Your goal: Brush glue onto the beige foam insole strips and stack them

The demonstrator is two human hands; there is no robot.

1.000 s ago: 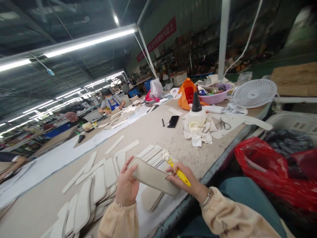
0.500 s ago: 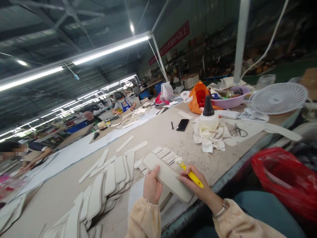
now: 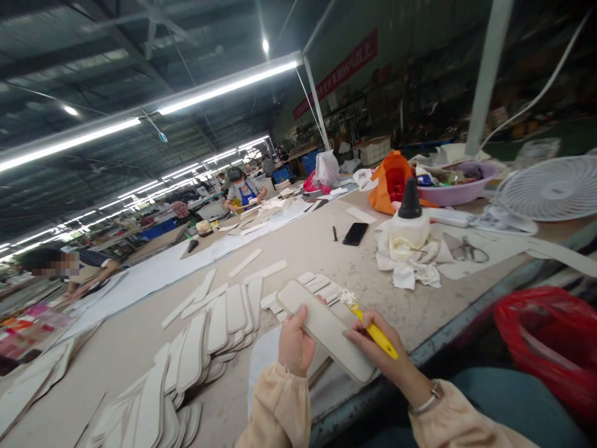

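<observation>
My left hand grips a long beige padded strip from below, holding it tilted over the table's near edge. My right hand steadies the strip's near end and is closed on a yellow-handled brush whose white bristles point up and away. Just behind the strip lie rows of similar beige pieces fanned out on the table. A glue bottle with a black cone cap stands on crumpled white cloth to the right.
A black phone, a pen, scissors, a white fan, a pink basin and an orange bag sit at the far right. A red plastic bag hangs beside my lap. Other people work at tables farther back and to the left.
The view has swung left, so everything has shifted right in the picture. Both hands keep hold of the strip and the brush; the strip is now tilted more steeply.
</observation>
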